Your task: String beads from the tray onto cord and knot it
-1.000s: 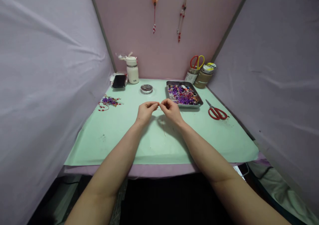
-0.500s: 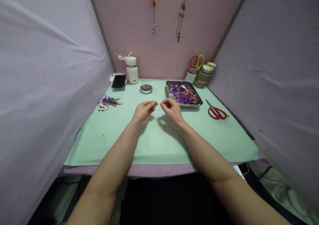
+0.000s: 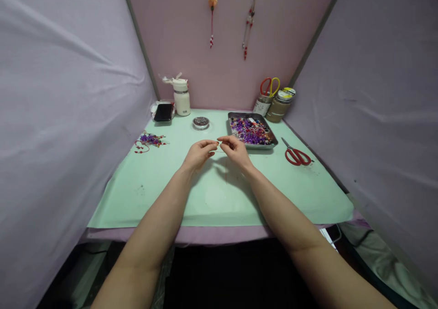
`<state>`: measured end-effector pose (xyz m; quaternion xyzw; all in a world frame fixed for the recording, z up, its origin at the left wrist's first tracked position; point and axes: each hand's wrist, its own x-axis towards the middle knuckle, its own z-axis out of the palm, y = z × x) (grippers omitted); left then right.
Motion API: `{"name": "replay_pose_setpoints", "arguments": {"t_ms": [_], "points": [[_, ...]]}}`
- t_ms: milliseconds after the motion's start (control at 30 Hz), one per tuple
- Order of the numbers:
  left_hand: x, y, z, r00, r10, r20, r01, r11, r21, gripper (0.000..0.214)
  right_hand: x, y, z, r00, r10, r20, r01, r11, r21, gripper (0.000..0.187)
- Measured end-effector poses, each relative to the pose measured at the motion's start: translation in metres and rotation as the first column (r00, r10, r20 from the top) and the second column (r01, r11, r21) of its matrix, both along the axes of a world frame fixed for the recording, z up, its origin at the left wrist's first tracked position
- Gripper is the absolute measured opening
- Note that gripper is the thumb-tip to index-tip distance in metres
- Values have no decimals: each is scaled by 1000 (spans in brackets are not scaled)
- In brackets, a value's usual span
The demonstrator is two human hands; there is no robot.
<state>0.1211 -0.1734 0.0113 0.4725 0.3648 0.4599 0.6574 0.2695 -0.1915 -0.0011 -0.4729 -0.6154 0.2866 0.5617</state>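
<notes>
My left hand [image 3: 199, 154] and my right hand [image 3: 236, 151] meet above the middle of the green mat [image 3: 219, 190], fingertips almost touching. Both pinch a thin red thread [image 3: 226, 174]; a short stretch runs between the fingers and a loose end hangs down below my right hand. Just behind and to the right of my right hand stands a metal tray of purple and mixed beads [image 3: 251, 130].
Red scissors [image 3: 296, 155] lie right of the tray. At the back are a small round tin [image 3: 200, 122], a white bottle [image 3: 181, 97], a black phone [image 3: 163, 112] and jars holding scissors [image 3: 273, 100]. Finished beaded pieces [image 3: 149, 140] lie at the left. Cloth walls close in on three sides.
My hands drew slightly apart half a second ago, showing the thread between them, and have come back together. The thread's loose end still hangs below.
</notes>
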Motion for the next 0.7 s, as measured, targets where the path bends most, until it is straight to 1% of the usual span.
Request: {"name": "replay_pose_setpoints", "arguments": {"t_ms": [100, 200, 267, 300, 400, 433, 500, 567, 633, 700], "points": [[0, -1, 1, 999, 5, -43, -4, 1000, 12, 23, 1, 0, -2, 999, 29, 27, -30, 999, 31, 17], [0, -1, 1, 996, 27, -80, -26, 1000, 11, 23, 1, 0, -3, 999, 6, 52, -8, 999, 40, 11], [0, -1, 0, 996, 18, -89, -17, 1000, 14, 22, 1, 0, -3, 999, -13, 48, 11, 999, 38, 9], [0, -1, 0, 996, 5, -90, -3, 1000, 19, 22, 1, 0, -2, 999, -10, 41, 8, 999, 37, 10], [0, -2, 0, 995, -29, -96, 33, 999, 40, 20, 1, 0, -1, 999, 34, 42, -35, 999, 29, 23], [0, -2, 0, 995, -31, -97, 36, 998, 46, 20, 0, 0, -1, 997, 45, 56, -47, 999, 27, 24], [0, -1, 0, 995, -26, -97, 30, 998, 49, 20, 0, -1, -2, 996, 38, 77, -41, 999, 29, 18], [0, 0, -2, 995, 0, -99, 4, 999, 41, 22, -1, -1, -3, 998, 12, 69, -14, 999, 34, 12], [0, 2, -4, 992, 44, -114, -40, 999, 37, 25, -1, -1, -4, 999, 0, 52, -2, 1000, 29, 12], [1, 3, -5, 985, 103, -140, -94, 993, 68, 27, -1, -1, -4, 999, 0, 46, -1, 1000, 19, 14]]}}
